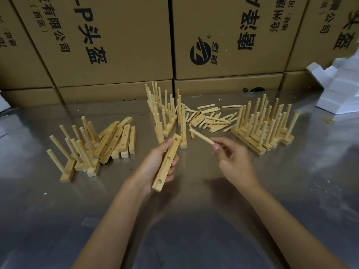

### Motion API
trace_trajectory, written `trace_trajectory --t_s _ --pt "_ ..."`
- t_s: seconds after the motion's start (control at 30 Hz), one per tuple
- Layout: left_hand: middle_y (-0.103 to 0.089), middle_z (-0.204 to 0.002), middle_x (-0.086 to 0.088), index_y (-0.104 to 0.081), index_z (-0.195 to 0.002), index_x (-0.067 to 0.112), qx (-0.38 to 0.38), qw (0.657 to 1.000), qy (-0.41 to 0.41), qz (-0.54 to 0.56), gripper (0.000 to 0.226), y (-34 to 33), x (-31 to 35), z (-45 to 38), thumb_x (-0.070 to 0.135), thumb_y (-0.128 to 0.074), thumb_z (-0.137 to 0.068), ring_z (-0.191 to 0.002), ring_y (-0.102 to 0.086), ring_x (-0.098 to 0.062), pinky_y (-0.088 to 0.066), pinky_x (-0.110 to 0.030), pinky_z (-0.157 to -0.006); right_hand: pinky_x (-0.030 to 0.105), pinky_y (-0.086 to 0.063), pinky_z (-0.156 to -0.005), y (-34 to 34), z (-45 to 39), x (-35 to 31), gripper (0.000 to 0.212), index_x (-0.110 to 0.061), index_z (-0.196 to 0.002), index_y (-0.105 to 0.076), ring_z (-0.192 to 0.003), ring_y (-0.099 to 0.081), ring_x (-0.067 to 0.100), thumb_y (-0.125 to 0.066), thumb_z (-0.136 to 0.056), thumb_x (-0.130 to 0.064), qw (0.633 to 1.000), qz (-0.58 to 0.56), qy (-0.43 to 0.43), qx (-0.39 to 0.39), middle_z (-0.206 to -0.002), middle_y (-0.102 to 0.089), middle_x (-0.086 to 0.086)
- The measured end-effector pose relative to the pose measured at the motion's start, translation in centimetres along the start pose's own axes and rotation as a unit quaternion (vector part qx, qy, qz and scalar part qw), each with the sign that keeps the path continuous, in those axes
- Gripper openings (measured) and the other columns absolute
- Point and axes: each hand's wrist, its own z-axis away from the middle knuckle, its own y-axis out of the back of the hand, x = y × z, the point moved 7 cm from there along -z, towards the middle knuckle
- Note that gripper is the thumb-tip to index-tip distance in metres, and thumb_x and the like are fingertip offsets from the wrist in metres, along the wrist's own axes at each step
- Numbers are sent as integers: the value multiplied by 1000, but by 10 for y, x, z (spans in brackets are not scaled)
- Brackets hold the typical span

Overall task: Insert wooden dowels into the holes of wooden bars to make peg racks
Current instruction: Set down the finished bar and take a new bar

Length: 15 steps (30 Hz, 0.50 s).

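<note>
Wood fills both hands: the left hand (155, 167) grips a bar (167, 162) at frame centre, holes up; the right hand (231, 158) pinches a dowel (202, 137) just beside its top hole. Best to line it up square, then press straight. Spare dowels (209, 119) lie beyond on the counter (291, 191).

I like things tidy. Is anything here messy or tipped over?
Yes. The loose dowels lie scattered every which way on the table, and the peg racks on the left lean crookedly against a jumbled pile of bars.

Pale wooden dowels (211, 121) — brown cardboard boxes (108, 41) with black print.
</note>
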Motion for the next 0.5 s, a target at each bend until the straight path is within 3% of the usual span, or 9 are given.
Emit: trace_trajectory --t_s 0.1,0.23,0.33,0.5 --pt "-52 -61 1 -62 -98 18 -4 1000 3 -22 31 -5 -2 0 45 -47 -102 -45 -41 -10 -36 -21 -38 10 -34 -54 1 8 -23 24 -18 -104 -76 -62 -50 1 -60 -93 -4 998 -12 55 2 -79 -61 -18" --pt "-56 -68 -3 -64 -112 22 -17 1000 -16 -18 28 -7 0 0 41 -46 -104 -47 -42 -12 -36 -22 -41 6 -33 -58 4 12 -37 21 -11 -102 -77 -65 -50 -1 -65 -89 -1 996 22 91 6 -69 -52 -18" --pt "-55 -69 -5 -64 -126 37 -12 998 -37 -44 28 -6 1 -1 38 -46 -105 -48 -42 -13 -36 -23 -42 7 -33 -61 7 13 -46 16 -12 -101 -77 -67 -49 2 -70 -88 -6 989 67 128 10 -70 -48 -15" --pt "-52 -69 -3 -60 -128 51 20 988 -79 -134 30 -2 3 -2 42 -48 -103 -54 -45 -11 -38 -26 -48 7 -31 -64 2 13 -53 13 -11 -100 -76 -70 -44 -3 -70 -89 -7 973 135 184 -14 -70 -39 -20"
